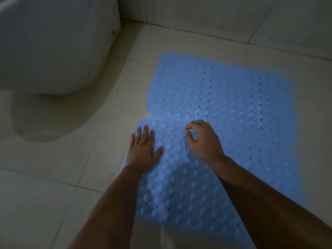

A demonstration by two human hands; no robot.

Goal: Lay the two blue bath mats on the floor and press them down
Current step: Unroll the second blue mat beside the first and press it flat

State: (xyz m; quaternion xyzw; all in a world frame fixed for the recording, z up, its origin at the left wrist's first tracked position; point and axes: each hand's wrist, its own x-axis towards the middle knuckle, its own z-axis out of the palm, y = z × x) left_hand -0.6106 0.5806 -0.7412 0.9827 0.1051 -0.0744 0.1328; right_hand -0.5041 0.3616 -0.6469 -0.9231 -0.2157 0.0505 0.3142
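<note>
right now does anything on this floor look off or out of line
The far mat sits angled, its near edge overlapping the near mat under the left hand. A wet patch spreads on the tiles below the toilet.

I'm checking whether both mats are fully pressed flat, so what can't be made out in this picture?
- Head view: the near mat runs off the bottom edge and lies partly under both forearms.
- The far mat has smeared, blurred edges in the dim light, so lifted corners cannot be judged.
- Whether the right hand, fingers curled, pinches the mat or only touches it.
- The mat beneath the flat left hand.
</note>
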